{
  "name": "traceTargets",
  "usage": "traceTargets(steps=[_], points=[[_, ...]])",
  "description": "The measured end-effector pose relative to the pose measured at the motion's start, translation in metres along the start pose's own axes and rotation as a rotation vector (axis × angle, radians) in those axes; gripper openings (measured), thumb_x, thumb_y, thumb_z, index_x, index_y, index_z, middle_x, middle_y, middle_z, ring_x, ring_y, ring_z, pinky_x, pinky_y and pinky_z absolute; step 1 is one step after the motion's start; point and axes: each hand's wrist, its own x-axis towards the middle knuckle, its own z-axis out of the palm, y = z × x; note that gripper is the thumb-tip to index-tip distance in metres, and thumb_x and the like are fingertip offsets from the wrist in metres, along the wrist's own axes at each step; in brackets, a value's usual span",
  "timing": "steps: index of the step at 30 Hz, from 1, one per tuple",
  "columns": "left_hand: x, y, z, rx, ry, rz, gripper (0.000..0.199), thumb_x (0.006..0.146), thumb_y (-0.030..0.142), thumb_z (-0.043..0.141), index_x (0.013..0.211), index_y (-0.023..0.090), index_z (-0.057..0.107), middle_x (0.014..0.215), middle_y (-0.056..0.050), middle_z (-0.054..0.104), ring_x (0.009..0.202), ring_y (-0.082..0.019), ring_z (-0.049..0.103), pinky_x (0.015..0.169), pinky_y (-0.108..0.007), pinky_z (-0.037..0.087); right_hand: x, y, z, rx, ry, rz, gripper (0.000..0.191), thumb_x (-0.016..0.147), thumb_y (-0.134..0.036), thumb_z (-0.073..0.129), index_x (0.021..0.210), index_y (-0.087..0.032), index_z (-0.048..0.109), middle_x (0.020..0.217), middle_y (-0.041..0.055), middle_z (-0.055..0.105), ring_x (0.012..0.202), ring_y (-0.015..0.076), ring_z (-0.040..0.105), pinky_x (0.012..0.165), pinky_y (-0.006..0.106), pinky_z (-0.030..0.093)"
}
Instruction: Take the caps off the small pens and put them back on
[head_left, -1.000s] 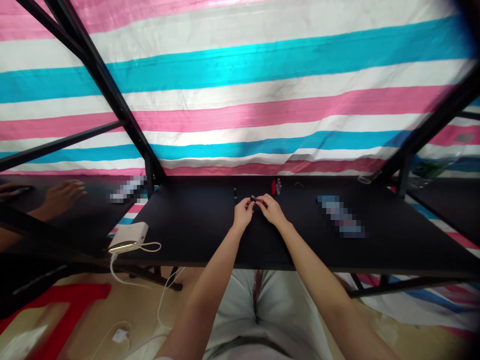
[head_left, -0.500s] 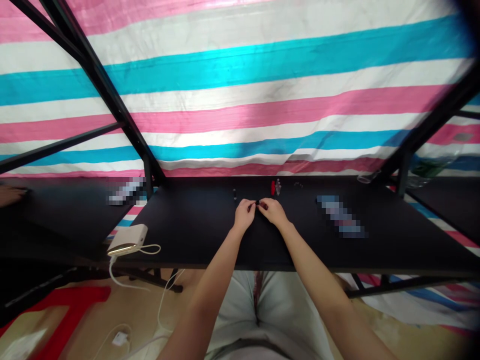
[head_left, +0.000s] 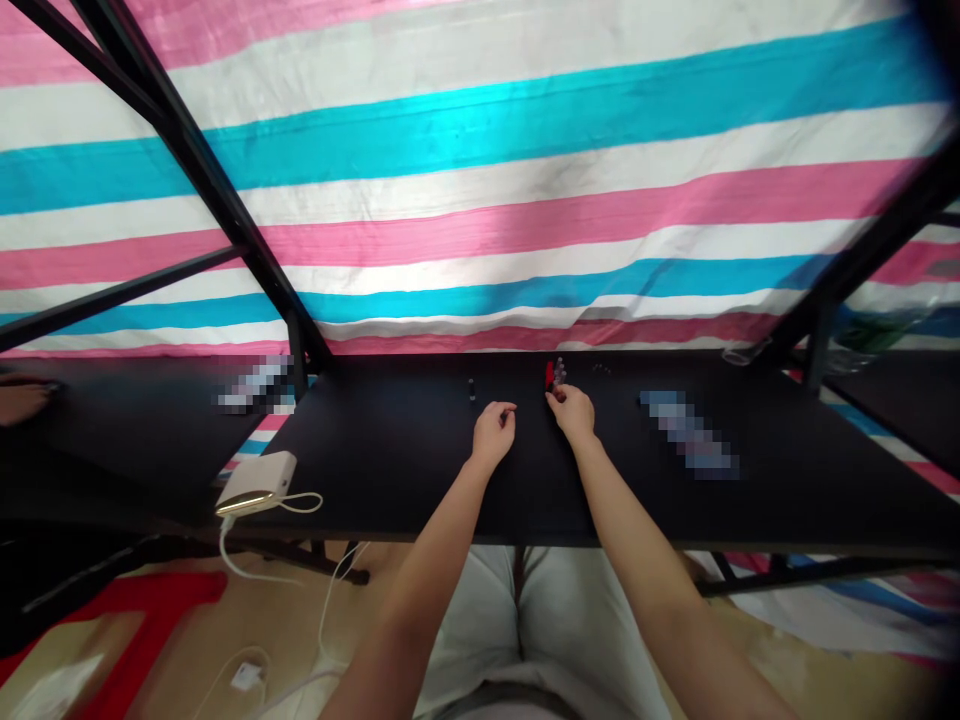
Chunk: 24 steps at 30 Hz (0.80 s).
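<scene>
My left hand point(head_left: 494, 434) is closed above the black tabletop, with a small dark piece point(head_left: 507, 412) pinched at its fingertips; its exact kind is too small to make out. My right hand point(head_left: 575, 412) reaches over the table, fingers slightly apart, at the near end of some small red pieces point(head_left: 550, 374). Clear, shiny little pieces point(head_left: 559, 370) lie right beside the red ones. Further left, beyond my left hand, a small dark cylinder with a pale band point(head_left: 472, 390) stands or lies alone; which, I cannot tell.
Tiny ring-like bits point(head_left: 601, 368) lie behind to the right. A blurred-out flat object point(head_left: 688, 432) is on the table's right. At the left edge sits a white power bank point(head_left: 259, 482) with a cable. Another person's hand point(head_left: 24, 397) rests on the neighbouring table. Black frame bars point(head_left: 274, 275) rise on both sides.
My hands were together at the small dark piece. My right hand has parted from it and moved right to the red pieces; my left hand keeps the dark piece.
</scene>
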Motion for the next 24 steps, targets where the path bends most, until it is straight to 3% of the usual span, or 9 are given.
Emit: traceTargets(steps=[13,19,24], points=[[0.000,0.002,-0.001,-0.088,0.038,-0.046,0.016,0.071,0.016,0.052,0.081,0.020,0.065,0.078,-0.003,0.059,0.051,-0.008,0.041,0.058,-0.023,0.038,0.001,0.007,0.004,0.028,-0.002,-0.074,0.020,0.074,-0.036,0.051,0.072,-0.019,0.061,0.071,0.0035,0.059,0.065,0.0155,0.052,0.059,0.026,0.036],[0.002,0.007,-0.008,-0.164,0.287,-0.061,0.019,0.075,0.020,0.050,0.092,0.019,0.059,0.081,-0.003,0.054,0.059,-0.008,0.046,0.063,-0.021,0.040,0.000,0.013,0.004,0.005,0.026,-0.057,0.013,0.073,-0.023,0.051,0.081,-0.018,0.060,0.082,0.0061,0.060,0.079,0.0190,0.054,0.067,0.030,0.039],[0.007,-0.002,-0.011,-0.277,0.461,-0.206,0.034,0.074,0.018,0.051,0.106,0.021,0.043,0.101,-0.005,0.048,0.058,-0.004,0.045,0.060,-0.018,0.040,0.001,0.012,0.003,-0.009,0.019,0.002,0.012,0.073,-0.024,0.051,0.079,-0.018,0.060,0.080,0.0070,0.059,0.080,0.0205,0.054,0.068,0.032,0.038]])
